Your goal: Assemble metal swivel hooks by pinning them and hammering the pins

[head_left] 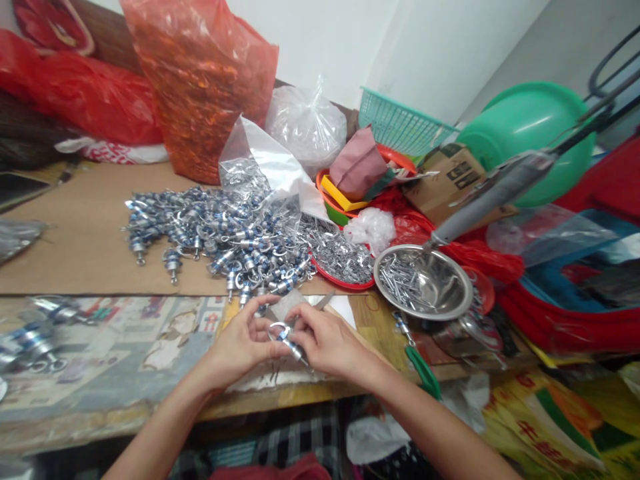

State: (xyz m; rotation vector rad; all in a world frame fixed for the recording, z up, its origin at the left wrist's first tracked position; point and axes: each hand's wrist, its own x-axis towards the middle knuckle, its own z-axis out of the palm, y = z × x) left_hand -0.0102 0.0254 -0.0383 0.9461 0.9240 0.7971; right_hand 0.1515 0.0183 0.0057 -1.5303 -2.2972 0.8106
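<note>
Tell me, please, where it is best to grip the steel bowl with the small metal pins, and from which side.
Grip the steel bowl at its near rim, coming from above and the front. The rim is thin and open there; behind it lie red bags, and pins fill the inside.

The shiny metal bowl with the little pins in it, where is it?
In the head view the steel bowl sits right of centre on the table, beside the red tray of metal bits and just beyond the right hand.
</note>
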